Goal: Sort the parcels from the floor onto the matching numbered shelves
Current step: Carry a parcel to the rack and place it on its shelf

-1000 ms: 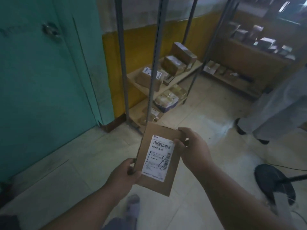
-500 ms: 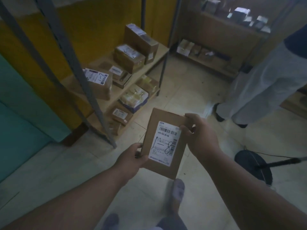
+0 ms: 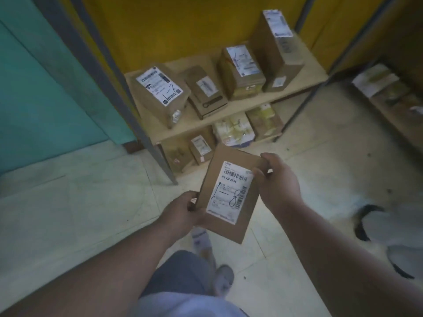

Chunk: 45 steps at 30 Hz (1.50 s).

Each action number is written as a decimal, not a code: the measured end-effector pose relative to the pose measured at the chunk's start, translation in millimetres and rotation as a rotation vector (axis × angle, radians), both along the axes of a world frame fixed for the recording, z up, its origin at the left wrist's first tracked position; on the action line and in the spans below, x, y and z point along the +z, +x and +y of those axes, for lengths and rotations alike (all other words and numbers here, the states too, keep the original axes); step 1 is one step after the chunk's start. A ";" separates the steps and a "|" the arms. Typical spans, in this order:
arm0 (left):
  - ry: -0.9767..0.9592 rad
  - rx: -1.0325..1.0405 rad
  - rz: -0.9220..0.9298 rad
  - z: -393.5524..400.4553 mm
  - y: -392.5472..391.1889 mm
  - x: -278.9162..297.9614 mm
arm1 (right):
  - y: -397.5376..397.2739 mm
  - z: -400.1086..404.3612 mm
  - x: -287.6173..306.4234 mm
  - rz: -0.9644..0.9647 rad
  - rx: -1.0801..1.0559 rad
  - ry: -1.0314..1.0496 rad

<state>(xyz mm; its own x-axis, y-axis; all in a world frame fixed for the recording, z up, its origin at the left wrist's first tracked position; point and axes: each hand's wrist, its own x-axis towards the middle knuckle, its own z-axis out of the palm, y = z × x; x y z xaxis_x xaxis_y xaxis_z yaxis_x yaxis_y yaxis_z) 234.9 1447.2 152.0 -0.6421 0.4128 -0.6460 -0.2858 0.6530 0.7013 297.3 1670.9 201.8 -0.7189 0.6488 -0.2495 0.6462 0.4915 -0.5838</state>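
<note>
I hold a flat brown cardboard parcel (image 3: 231, 216) in front of me, above the tiled floor. Its white label has a barcode and a handwritten "1—8". My left hand (image 3: 183, 211) grips its lower left corner and my right hand (image 3: 278, 179) grips its upper right edge. Just beyond the parcel stands a low metal rack with two wooden shelves (image 3: 194, 120). The upper shelf carries several brown boxes, the nearest of which (image 3: 160, 94) has "1—7" written on its label. The lower shelf (image 3: 270, 136) holds more parcels, partly hidden behind the one I hold.
A grey rack post (image 3: 146, 133) slants down to the floor left of the parcel. Left of that post is a teal wall (image 3: 45, 88). A second low shelf with parcels (image 3: 384, 88) is at the right. Another person's shoe and trouser leg (image 3: 377, 227) are at the right edge.
The view has closed in on the rack and tilted down; the shelves now fill the upper middle. The parcel stays gripped in both hands.
</note>
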 end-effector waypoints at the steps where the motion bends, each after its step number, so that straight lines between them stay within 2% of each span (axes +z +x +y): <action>1: -0.007 0.009 -0.023 11.4 -6.0 -4.1 | -11.4 9.3 -7.8 -0.008 0.020 0.003; 5: -0.039 0.057 -0.114 48.5 -27.9 -36.1 | -44.0 46.6 -52.9 -0.098 0.107 0.001; 11: -0.103 0.257 -0.205 91.2 -47.3 -108.1 | -98.3 89.3 -148.7 -0.180 0.229 -0.101; 17: -0.146 0.469 -0.226 122.1 -75.7 -241.9 | -162.3 108.4 -287.8 -0.195 0.358 -0.150; 21: -0.077 0.659 -0.277 136.6 -90.7 -332.8 | -182.7 115.2 -379.6 -0.180 0.377 -0.173; 26: -0.027 0.811 -0.218 138.9 -113.5 -426.8 | -188.3 104.2 -476.5 -0.206 0.402 -0.264; 31: 0.022 0.796 -0.080 129.2 -145.0 -476.1 | -212.2 95.5 -533.7 -0.098 0.384 -0.361; 37: 0.080 0.758 0.131 130.8 -177.1 -500.7 | -258.5 99.4 -553.1 0.055 0.315 -0.397; 39: 0.010 0.662 0.197 131.4 -183.8 -504.6 | -264.1 102.0 -556.3 0.079 0.301 -0.376; 41: -0.140 0.596 0.332 131.1 -189.5 -505.7 | -264.1 103.9 -557.3 0.105 0.270 -0.345; 43: -0.277 0.596 0.551 131.5 -191.6 -504.2 | -262.8 103.3 -554.1 0.135 0.224 -0.326; 45: -0.349 0.478 0.795 132.2 -195.4 -508.1 | -263.4 100.8 -549.1 0.169 0.186 -0.297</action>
